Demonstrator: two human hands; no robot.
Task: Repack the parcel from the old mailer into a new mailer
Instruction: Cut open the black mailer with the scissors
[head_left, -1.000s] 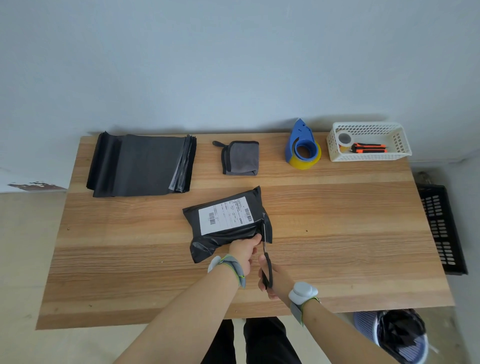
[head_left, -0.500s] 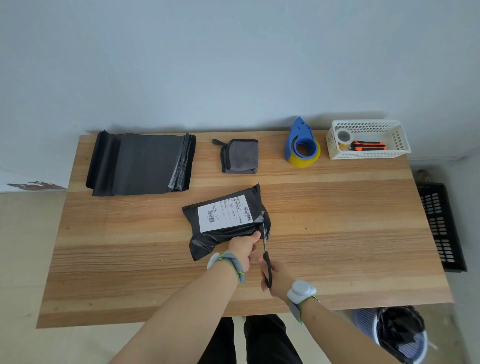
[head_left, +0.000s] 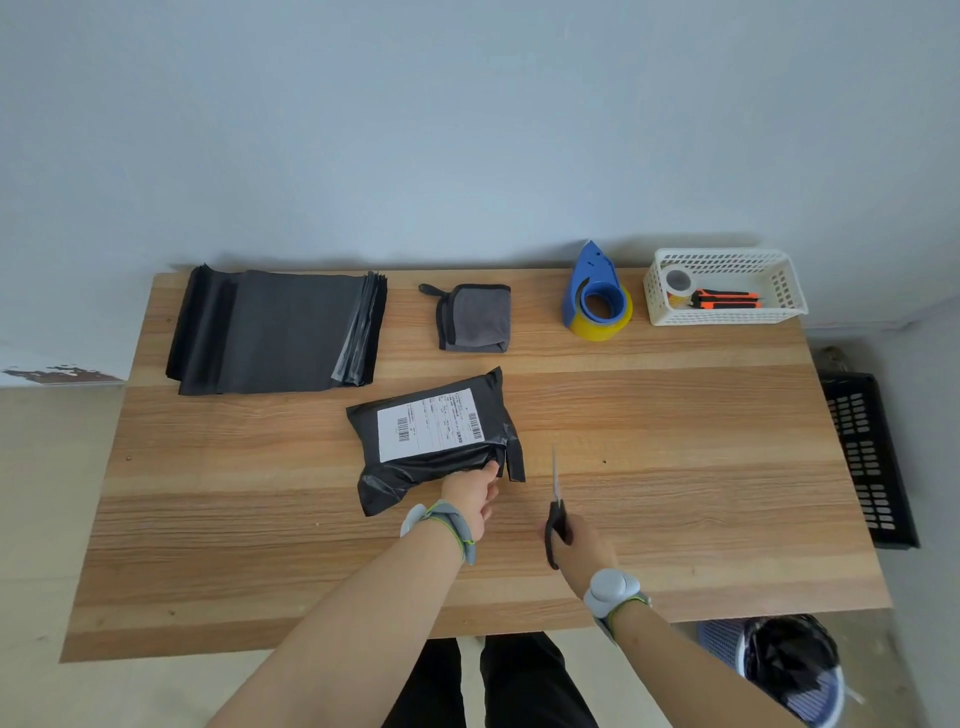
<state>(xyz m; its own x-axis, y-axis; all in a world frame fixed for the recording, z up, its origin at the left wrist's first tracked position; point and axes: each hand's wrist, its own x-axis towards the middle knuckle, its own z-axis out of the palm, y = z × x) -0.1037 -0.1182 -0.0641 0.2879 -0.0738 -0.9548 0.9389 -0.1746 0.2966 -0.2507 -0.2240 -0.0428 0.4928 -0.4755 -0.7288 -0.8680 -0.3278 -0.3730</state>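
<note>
Head view: we find the left hand (head_left: 474, 492) pinching the cut end of the old mailer (head_left: 435, 440), which lies on the table (head_left: 675, 441) just ahead of it. The right hand (head_left: 576, 545), apart to its right, grips closed scissors (head_left: 556, 499). We advise parking the scissors clear, blades away, then drawing the parcel out through the slit
</note>
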